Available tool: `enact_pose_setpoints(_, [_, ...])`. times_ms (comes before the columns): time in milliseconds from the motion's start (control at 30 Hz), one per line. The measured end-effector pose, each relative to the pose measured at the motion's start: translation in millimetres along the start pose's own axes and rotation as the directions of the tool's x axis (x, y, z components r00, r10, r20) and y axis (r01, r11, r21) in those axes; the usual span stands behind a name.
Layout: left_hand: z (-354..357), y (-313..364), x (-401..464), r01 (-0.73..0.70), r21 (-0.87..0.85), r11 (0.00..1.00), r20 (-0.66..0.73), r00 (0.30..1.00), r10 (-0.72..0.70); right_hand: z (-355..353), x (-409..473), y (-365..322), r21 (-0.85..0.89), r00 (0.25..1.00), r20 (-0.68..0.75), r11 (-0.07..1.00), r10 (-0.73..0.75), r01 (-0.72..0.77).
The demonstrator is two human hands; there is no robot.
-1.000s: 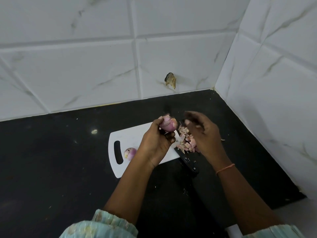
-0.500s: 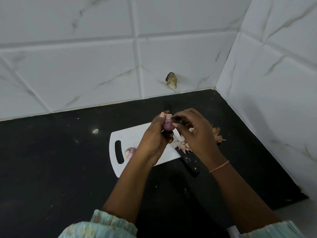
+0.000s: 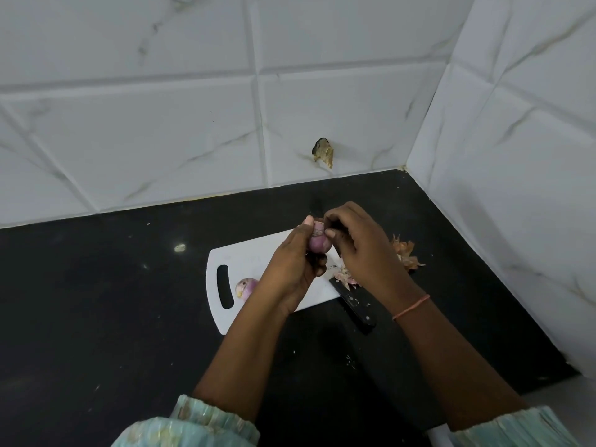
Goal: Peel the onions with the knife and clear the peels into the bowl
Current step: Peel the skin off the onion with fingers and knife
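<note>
Lying on the black bench (image 3: 96, 317), the white cutting board (image 3: 258, 262) serves as the landmark, its handle slot at its left end. Left of the board, a small pale scrap (image 3: 180, 247) sits alone on the bench. On the board, just right of the slot, rests a peeled onion (image 3: 245, 288), pale purple, partly hidden by the left wrist. Above the middle of the board, the left hand (image 3: 292, 269) has its fingers curled round a second onion (image 3: 318, 241), held up off the board with the thumb pressed along its top left side. The right hand (image 3: 361, 250) meets that onion from the right, its fingertips pinching at the skin near the top; whether a strip has lifted free cannot be told. A thin orange thread (image 3: 411, 307) circles the right wrist. At the board's right end, a pile of pinkish peels (image 3: 344, 275) lies under the right hand, and the knife (image 3: 354, 303) rests there untouched, its black handle sticking off the board's near right corner onto the bench, its blade hidden beneath peels and hand. Further right of the board, more dry brown peels (image 3: 407, 253) lie on the bench near the tiled side wall (image 3: 516, 188). Pale green sleeves (image 3: 187, 427) show at the bottom edge.
</note>
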State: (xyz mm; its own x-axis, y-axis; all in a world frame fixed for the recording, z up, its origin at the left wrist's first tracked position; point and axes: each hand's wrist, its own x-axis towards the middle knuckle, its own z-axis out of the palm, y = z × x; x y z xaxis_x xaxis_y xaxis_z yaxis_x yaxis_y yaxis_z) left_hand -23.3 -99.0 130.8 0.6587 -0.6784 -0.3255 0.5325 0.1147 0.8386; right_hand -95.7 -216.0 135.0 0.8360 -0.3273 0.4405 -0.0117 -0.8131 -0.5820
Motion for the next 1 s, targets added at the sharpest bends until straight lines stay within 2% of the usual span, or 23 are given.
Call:
enact_pose_setpoints(167, [5.7,3.2,-4.2,0.075,-0.075,0.994,-0.047,0.996,-0.078,7.9,-1.1,3.4,-0.069,1.0,0.029,0.998,0.008,-0.006])
enact_pose_setpoints(267, [8.0,2.8,-4.4,0.125,-0.156,0.98,-0.04,0.99,-0.133,12.4,-5.1,1.6,-0.08,0.998,-0.055,0.997,-0.018,0.014])
enact_pose_setpoints(433, [12.3,0.2,-3.3,0.231,-0.304,0.924,0.053,0.973,-0.226,18.9,-11.7,3.8,0.041,0.978,-0.211,0.999,0.001,0.008])
enact_pose_setpoints(533, [15.4,0.6,-3.0,0.271,-0.373,0.887,0.07,0.962,-0.264,18.2,-14.4,3.8,0.147,0.965,-0.257,0.989,0.06,-0.022])
enact_pose_setpoints(600, [15.8,0.6,-2.3,0.266,-0.384,0.884,0.051,0.962,-0.268,15.6,-15.2,2.0,0.259,0.956,-0.255,0.963,0.146,-0.078])
enact_pose_setpoints(667, [14.1,0.9,-1.3,0.235,-0.369,0.899,0.025,0.97,-0.244,11.0,-15.2,3.0,0.315,0.964,-0.214,0.946,0.155,-0.082])
enact_pose_setpoints(767, [11.3,1.9,-0.8,0.16,-0.344,0.925,-0.012,0.985,-0.175,4.7,-13.4,4.8,0.255,0.988,-0.135,0.966,0.079,-0.042])
enact_pose_setpoints(900, [12.2,1.9,-2.9,0.144,-0.327,0.934,-0.031,0.986,-0.163,-0.5,-7.0,4.2,0.279,0.981,-0.174,0.96,0.082,-0.031])
enact_pose_setpoints(1000, [11.4,4.0,-3.6,0.163,-0.309,0.937,0.0,0.985,-0.172,-2.9,-4.3,2.9,0.226,0.983,-0.176,0.974,0.054,-0.013])
